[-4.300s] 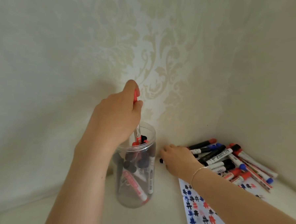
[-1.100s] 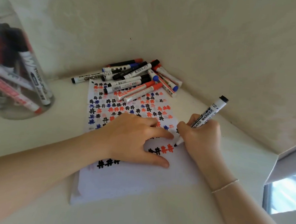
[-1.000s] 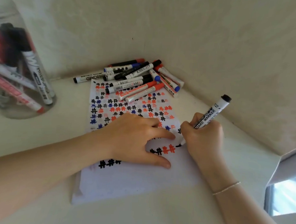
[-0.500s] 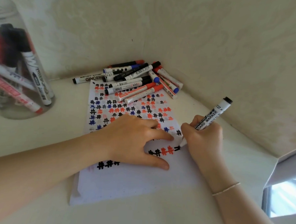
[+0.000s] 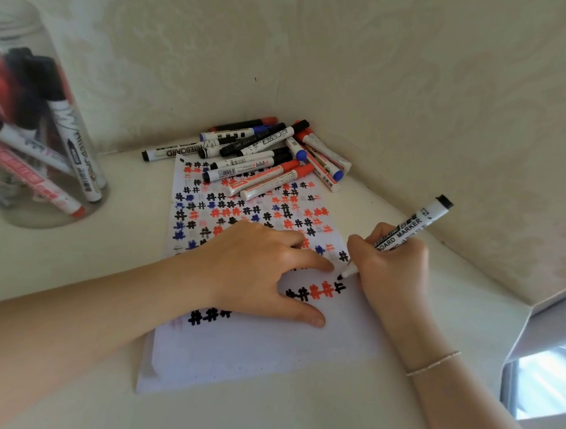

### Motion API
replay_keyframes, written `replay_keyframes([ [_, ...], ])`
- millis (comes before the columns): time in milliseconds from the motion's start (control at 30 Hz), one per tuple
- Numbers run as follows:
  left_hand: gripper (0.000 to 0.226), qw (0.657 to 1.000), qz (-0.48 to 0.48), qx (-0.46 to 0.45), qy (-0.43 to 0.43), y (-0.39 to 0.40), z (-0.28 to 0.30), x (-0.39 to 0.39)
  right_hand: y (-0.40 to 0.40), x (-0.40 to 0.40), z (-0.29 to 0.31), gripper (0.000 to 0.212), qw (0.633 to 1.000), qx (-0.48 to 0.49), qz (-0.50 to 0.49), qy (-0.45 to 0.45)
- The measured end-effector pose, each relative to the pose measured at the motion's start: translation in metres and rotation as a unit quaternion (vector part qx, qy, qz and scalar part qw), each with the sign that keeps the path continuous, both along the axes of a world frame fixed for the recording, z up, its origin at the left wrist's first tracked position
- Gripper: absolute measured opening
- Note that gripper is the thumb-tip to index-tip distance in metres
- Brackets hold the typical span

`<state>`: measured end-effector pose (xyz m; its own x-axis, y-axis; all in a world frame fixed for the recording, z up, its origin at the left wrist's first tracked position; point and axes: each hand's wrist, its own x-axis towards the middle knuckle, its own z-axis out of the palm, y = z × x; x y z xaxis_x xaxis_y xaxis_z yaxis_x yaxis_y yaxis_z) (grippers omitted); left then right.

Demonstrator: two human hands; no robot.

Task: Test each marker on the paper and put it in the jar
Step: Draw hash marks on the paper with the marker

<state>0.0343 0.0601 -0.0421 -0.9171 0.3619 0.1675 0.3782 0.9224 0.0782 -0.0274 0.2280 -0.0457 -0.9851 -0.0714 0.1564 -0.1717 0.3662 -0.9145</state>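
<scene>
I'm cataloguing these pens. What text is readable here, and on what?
"BOARD MARKER": marker held in the right hand.
"WHITEBOARD": marker lying at the left of the pile, first letter unclear.
"ITEBOARD", partly visible: marker in the jar.
Other labels and barcode: too small or blurred.
Paper: only "#" marks.

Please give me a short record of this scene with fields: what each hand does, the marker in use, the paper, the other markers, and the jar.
left hand: flat on the paper, holding it down
right hand: grips a black marker, tip on the paper
paper: white sheet with black, red and blue hash marks
marker pile: lies in the corner, partly on the paper's far end
jar: clear, far left, holds several markers
</scene>
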Motion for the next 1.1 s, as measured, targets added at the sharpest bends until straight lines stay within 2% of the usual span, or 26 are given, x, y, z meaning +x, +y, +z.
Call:
replay_keyframes([
  [267, 0.078, 1.000, -0.003, 0.006, -0.007, -0.001, -0.001, 0.000, -0.001, 0.000, -0.002, 0.021, 0.999, 0.016, 0.031, 0.005],
  [300, 0.078, 1.000, -0.006, 0.006, -0.005, -0.001, -0.001, 0.000, 0.001, 0.000, -0.001, 0.021, 1.000, -0.018, 0.025, -0.006],
  [367, 0.072, 1.000, -0.011, 0.022, 0.005, -0.001, -0.002, 0.001, 0.005, 0.000, 0.002, 0.026, 0.988, -0.150, 0.009, -0.044],
  [433, 0.054, 0.994, -0.004, 0.110, -0.001, -0.001, -0.003, 0.002, 0.009, -0.001, 0.006, 0.032, 0.956, -0.284, 0.014, -0.070],
  [467, 0.044, 0.984, 0.000, 0.179, -0.007, -0.001, -0.003, 0.002, 0.010, -0.002, 0.007, 0.030, 0.944, -0.321, 0.025, -0.071],
  [533, 0.037, 0.957, 0.019, 0.289, -0.031, -0.002, -0.004, 0.001, 0.010, -0.002, 0.007, 0.018, 0.921, -0.375, 0.068, -0.077],
  [567, 0.037, 0.945, 0.027, 0.322, -0.053, -0.003, -0.004, 0.000, 0.011, -0.002, 0.008, 0.013, 0.906, -0.403, 0.090, -0.090],
  [633, 0.039, 0.932, 0.036, 0.350, -0.080, -0.004, -0.006, -0.002, 0.013, -0.003, 0.009, 0.024, 0.880, -0.445, 0.120, -0.115],
  [700, 0.041, 0.929, 0.038, 0.359, -0.080, -0.005, -0.007, -0.004, 0.012, -0.002, 0.011, 0.029, 0.884, -0.436, 0.124, -0.116],
  [833, 0.039, 0.927, 0.038, 0.365, -0.076, -0.003, -0.007, -0.005, 0.009, 0.002, 0.012, 0.031, 0.918, -0.370, 0.108, -0.089],
  [933, 0.037, 0.929, 0.034, 0.361, -0.077, -0.003, -0.007, -0.004, 0.009, 0.003, 0.013, 0.035, 0.924, -0.355, 0.109, -0.089],
  [1100, 0.033, 0.925, 0.029, 0.371, -0.079, -0.001, -0.004, -0.002, 0.008, 0.003, 0.011, 0.030, 0.934, -0.328, 0.111, -0.090],
])
